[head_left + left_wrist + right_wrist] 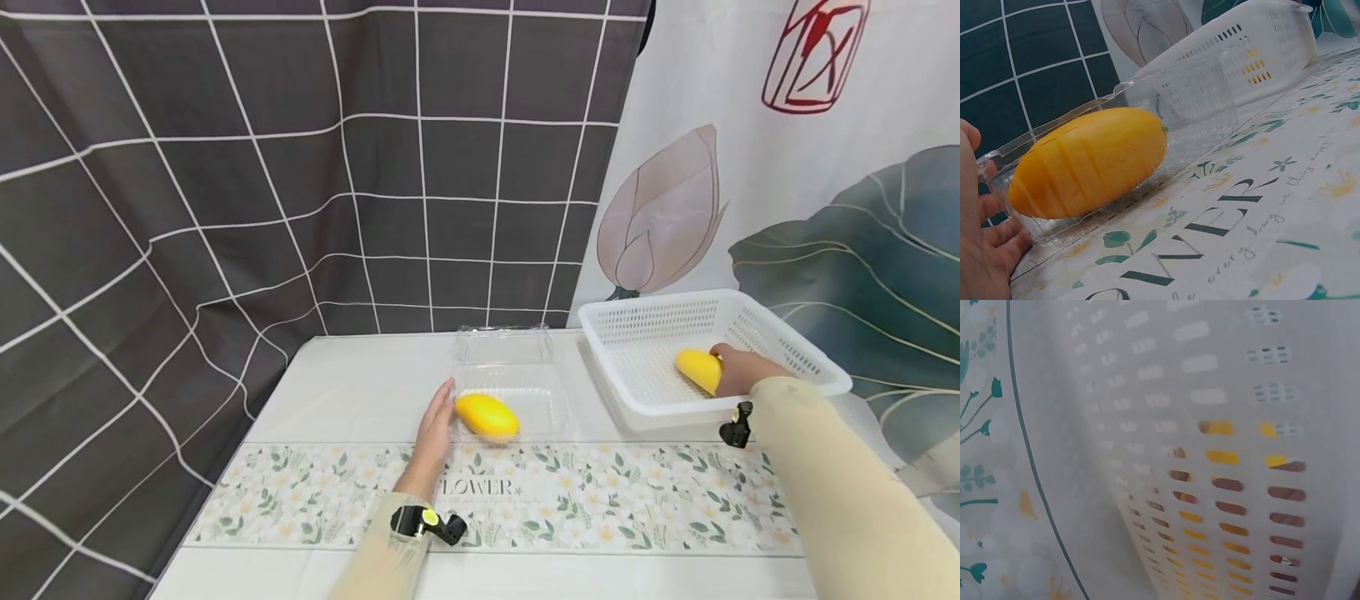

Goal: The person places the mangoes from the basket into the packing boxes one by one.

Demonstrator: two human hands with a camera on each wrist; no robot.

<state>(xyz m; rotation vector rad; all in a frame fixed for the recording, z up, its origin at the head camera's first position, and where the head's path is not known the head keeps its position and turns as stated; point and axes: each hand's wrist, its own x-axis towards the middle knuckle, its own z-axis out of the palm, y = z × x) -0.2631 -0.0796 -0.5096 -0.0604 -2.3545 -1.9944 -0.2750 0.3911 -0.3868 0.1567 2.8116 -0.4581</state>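
Looking through the head camera, I see the right hand (741, 372) curled round one yellow fruit (698, 369) inside the white basket (637, 411). The left hand (433, 429), fingers extended, sits against the clear box (542, 408) on the bench (352, 392); a second yellow fruit (487, 416) lies in it. From the left wrist, I see that hand touching the box's end. My right wrist view shows yellow through the basket's slots.
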